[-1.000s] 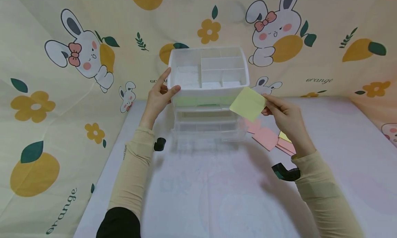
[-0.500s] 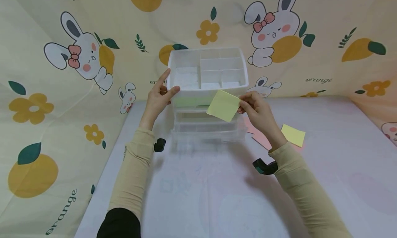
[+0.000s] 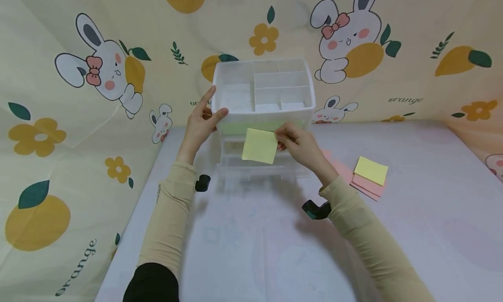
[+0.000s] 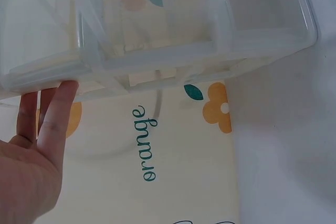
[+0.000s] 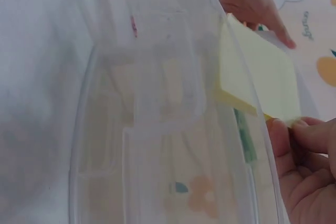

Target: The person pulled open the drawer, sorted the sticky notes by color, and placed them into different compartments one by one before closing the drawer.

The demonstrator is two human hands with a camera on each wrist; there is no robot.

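A white desktop drawer organizer (image 3: 235, 102) with a divided top tray and clear drawers stands at the back middle of the table. My left hand (image 3: 199, 126) holds its upper left corner, thumb at the front and fingers along the side; the left wrist view shows these fingers (image 4: 52, 124) against the side wall. My right hand (image 3: 300, 147) pinches a yellow sticky note pad (image 3: 259, 146) by its right edge, in front of the drawers. In the right wrist view the pad (image 5: 262, 74) overlaps the upper drawer. Pale green shows inside the top drawer (image 3: 235, 128).
To the right lie another yellow sticky note pad (image 3: 371, 170) and several pink pads (image 3: 369, 186), partly behind my right forearm. The lower clear drawers (image 3: 235, 173) stick out stepwise towards me. A rabbit-and-orange patterned cloth (image 3: 271, 35) hangs close behind the organizer.
My right hand has carried the yellow pad leftward and slightly down, from the organizer's right side to in front of its middle. My left hand has stayed at the corner.
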